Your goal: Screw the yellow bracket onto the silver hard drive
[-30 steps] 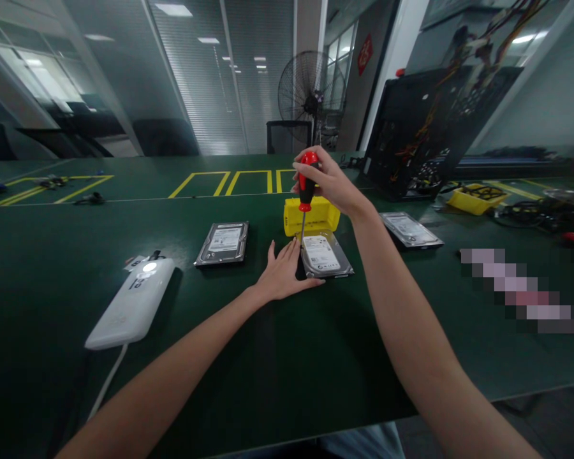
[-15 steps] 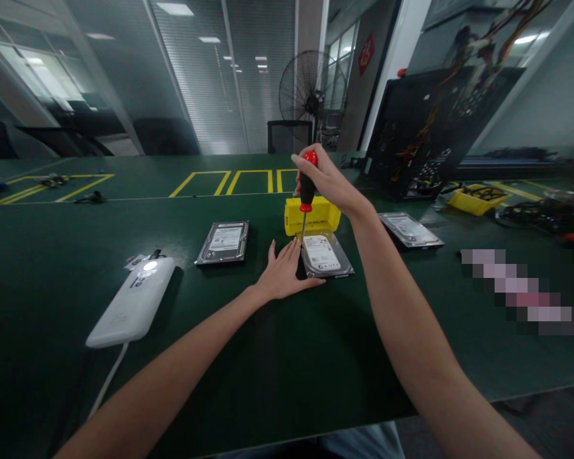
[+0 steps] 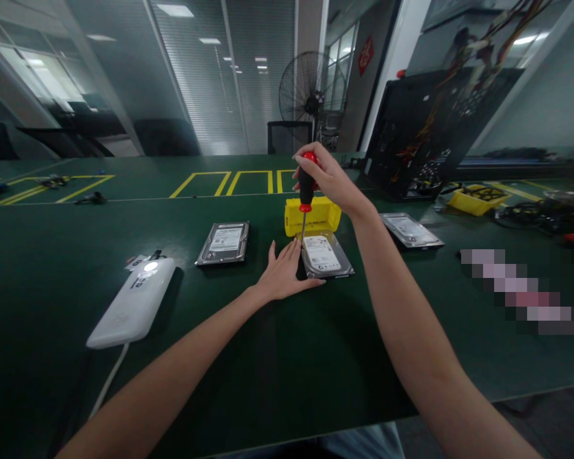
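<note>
My right hand (image 3: 329,173) is wrapped round the red and black handle of a screwdriver (image 3: 306,192), which stands nearly upright. Its metal shaft points down to the left edge of a silver hard drive (image 3: 323,255) with a white label, lying flat. Fingers stretched out, my left hand (image 3: 282,274) rests against that drive's left side, its thumb along the near edge. The screwdriver's tip is close to my left fingertips; exactly what it touches is too small to tell. Directly behind the drive is a yellow plastic bin (image 3: 313,218).
Two more hard drives lie on the green table, one to the left (image 3: 224,242) and one to the right (image 3: 411,230). A white power bank (image 3: 131,309) with a cable is nearer left. At right are a black computer case (image 3: 402,134), a yellow tray (image 3: 476,201) and tangled cables (image 3: 536,210).
Very little differs. My right hand shifts slightly on the screwdriver handle, while my left hand and the hard drive stay in place.
</note>
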{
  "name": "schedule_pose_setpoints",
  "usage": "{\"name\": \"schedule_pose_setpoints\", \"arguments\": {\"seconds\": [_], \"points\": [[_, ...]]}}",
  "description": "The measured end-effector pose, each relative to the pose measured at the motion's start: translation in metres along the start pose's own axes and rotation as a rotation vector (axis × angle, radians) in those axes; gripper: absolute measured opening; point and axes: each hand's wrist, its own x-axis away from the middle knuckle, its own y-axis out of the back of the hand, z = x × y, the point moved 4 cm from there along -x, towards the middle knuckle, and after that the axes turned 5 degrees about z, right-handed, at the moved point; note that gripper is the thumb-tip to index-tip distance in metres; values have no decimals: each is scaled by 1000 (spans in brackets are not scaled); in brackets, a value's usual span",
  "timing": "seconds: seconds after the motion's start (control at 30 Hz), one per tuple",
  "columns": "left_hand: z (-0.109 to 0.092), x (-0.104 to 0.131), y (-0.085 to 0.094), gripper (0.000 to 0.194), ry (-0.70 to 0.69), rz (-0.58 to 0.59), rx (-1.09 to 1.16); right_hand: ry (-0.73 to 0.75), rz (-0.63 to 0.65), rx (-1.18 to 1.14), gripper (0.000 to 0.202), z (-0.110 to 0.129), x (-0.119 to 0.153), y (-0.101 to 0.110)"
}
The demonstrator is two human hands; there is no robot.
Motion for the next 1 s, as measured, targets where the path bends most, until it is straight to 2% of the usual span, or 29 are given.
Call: {"name": "schedule_pose_setpoints", "arguments": {"seconds": [0.23,0.47,1.0], "points": [[-1,0,1,110,5,2,3,32,-11,43,41,4,-1,5],[0,1,2,109,4,4,3,7,-10,-10,34,9,2,3],[0,1,2,109,6,4,-3,-31,17,-131,36,1,1,0]]}}
